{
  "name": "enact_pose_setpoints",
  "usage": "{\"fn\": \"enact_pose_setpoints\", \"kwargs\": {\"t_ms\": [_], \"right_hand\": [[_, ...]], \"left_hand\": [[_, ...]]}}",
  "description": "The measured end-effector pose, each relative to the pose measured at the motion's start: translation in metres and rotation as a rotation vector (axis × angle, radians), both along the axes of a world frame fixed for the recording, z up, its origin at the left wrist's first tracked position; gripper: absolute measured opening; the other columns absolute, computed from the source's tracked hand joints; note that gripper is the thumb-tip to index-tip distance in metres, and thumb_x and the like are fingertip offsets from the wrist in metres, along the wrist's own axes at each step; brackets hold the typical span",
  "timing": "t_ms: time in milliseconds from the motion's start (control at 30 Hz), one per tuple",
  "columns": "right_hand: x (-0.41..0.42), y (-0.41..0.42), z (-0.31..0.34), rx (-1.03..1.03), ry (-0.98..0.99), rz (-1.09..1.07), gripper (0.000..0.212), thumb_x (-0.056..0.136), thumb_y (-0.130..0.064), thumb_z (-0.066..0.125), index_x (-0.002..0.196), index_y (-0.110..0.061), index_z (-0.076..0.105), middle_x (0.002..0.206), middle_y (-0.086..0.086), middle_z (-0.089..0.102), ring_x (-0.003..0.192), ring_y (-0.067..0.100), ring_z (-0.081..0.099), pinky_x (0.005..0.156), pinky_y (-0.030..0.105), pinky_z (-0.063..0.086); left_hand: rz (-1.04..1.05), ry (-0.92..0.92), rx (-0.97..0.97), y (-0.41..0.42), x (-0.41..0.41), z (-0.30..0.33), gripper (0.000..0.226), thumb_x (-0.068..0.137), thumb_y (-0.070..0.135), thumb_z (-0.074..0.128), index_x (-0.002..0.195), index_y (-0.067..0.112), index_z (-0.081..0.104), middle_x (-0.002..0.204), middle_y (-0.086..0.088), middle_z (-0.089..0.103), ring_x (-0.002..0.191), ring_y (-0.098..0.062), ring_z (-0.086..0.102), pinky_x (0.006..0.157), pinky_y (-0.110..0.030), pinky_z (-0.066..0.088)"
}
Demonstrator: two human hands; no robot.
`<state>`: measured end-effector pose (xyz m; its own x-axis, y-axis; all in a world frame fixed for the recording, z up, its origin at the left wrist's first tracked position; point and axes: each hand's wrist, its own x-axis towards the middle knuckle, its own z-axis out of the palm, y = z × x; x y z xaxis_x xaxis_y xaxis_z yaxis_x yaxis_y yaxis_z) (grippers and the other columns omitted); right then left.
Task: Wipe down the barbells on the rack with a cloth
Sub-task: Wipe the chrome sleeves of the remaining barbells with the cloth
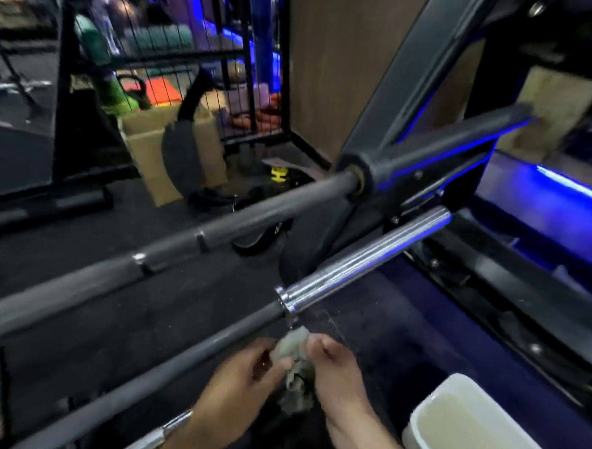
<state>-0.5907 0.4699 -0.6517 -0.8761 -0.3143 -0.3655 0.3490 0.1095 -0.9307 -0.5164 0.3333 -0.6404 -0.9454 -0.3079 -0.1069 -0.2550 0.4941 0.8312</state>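
Low in the frame, both hands, left hand (242,376) and right hand (338,374), pinch a cloth (292,358) just below the nearest barbell (192,352), which runs diagonally toward upper right.

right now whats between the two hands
The bunched grey cloth, gripped by both the left hand and the right hand, just below the nearer barbell. The head view shows it.
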Motion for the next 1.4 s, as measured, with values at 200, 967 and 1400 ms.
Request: {"fn": "enact_pose_setpoints", "kwargs": {"t_ms": [200,967,1400], "right_hand": [[0.043,0.027,0.094,-0.240,-0.061,0.061,0.058,0.072,-0.045,0.090,0.106,0.000,0.074,0.100,0.023,0.077,0.096,0.034,0.074,0.093,0.049,0.056],[0.042,0.279,0.130,0.082,0.352,0.224,0.034,0.085,-0.031,0.084,0.117,-0.026,0.072,0.115,0.000,0.073,0.106,0.017,0.068,0.094,0.027,0.052],[0.005,0.338,-0.116,0.381,-0.255,-0.011,0.013,0.094,-0.017,0.076,0.086,-0.023,0.067,0.077,-0.009,0.075,0.069,0.013,0.072,0.078,0.036,0.059]], "left_hand": [[0.035,0.162,0.128,0.018,0.035,0.096,0.006,0.093,0.031,0.073,0.093,0.037,0.073,0.087,0.013,0.075,0.079,0.002,0.067,0.075,-0.024,0.051],[-0.647,0.122,0.124,0.201,-0.024,0.137,0.008,0.101,0.028,0.057,0.097,0.022,0.058,0.088,0.003,0.063,0.082,-0.014,0.057,0.077,-0.041,0.048],[-0.055,-0.676,0.704,0.265,-0.024,-0.136,0.009,0.107,0.007,0.047,0.099,0.011,0.048,0.079,-0.011,0.063,0.064,-0.019,0.068,0.068,-0.039,0.064]]}}
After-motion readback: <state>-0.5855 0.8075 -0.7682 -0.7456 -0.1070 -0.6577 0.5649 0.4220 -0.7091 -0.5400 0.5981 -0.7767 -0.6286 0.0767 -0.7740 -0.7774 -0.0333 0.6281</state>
